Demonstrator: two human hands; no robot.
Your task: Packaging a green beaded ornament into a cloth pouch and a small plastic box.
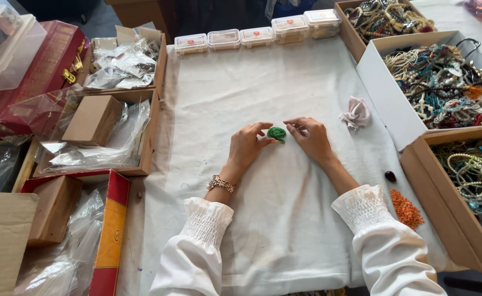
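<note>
A small coil of green beads (277,134) lies on the white cloth (263,219) in the middle of the table. My left hand (246,146) touches its left side with thumb and fingertips. From the other side my right hand (309,137) meets the coil, fingers curled around its edge. Both hands pinch the green beads between them. A metal watch band sits on my left wrist, and white gathered sleeves cover both forearms.
A crumpled pink cloth (355,113) lies right of my hands. Orange beads (406,209) and a dark red bead (390,176) sit near the right edge. Cardboard boxes of bead strings (444,82) line the right; small clear cases (257,35) stand at the back; boxes with plastic bags (109,131) fill the left.
</note>
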